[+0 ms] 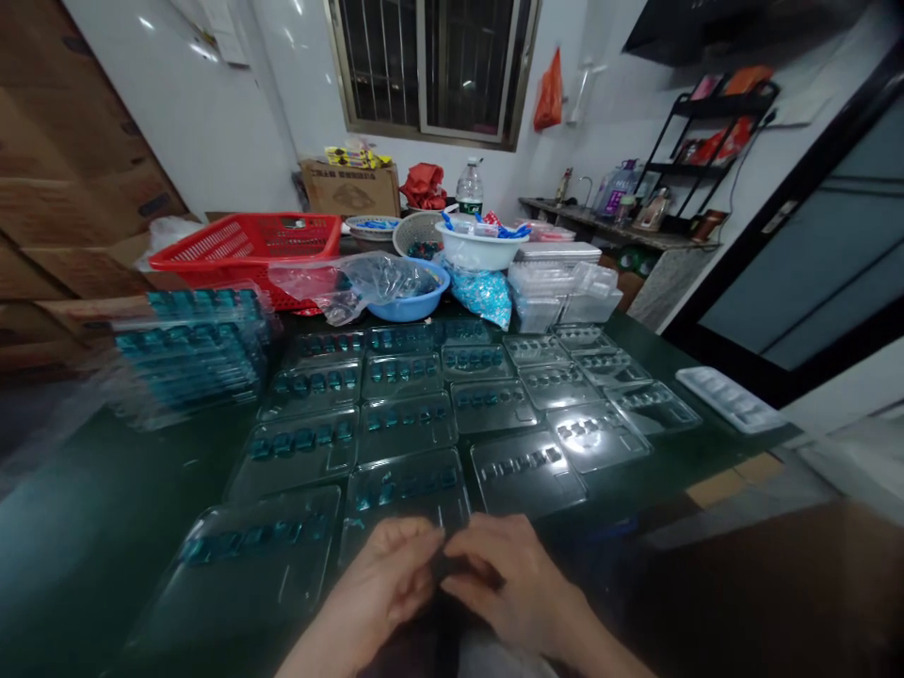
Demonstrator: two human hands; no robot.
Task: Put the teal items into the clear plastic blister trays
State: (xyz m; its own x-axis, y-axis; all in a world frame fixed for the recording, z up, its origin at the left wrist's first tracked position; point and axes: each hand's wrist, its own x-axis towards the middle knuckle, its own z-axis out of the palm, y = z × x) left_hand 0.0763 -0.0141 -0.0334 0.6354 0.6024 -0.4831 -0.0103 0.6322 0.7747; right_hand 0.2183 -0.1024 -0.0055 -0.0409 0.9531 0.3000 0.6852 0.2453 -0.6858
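Note:
My left hand (396, 573) and my right hand (507, 571) meet fingertip to fingertip at the table's front edge. Both are closed in a pinch; whatever lies between the fingers is too small or hidden to make out. Just beyond them is a clear plastic tray (410, 478) with a row of teal pieces in its slots. To the left lies another such tray (261, 556), also holding teal pieces. A tray (526, 476) right of centre shows slots without teal colour. More of these trays cover the table in rows.
Stacked trays with teal pieces (190, 353) stand at the left. Behind the rows are a red basket (247, 240), a blue basin (406, 301), a white bowl (484, 250), a bag of blue bits (480, 294) and stacked clear trays (543, 287). A white tray (731, 397) lies at the right edge.

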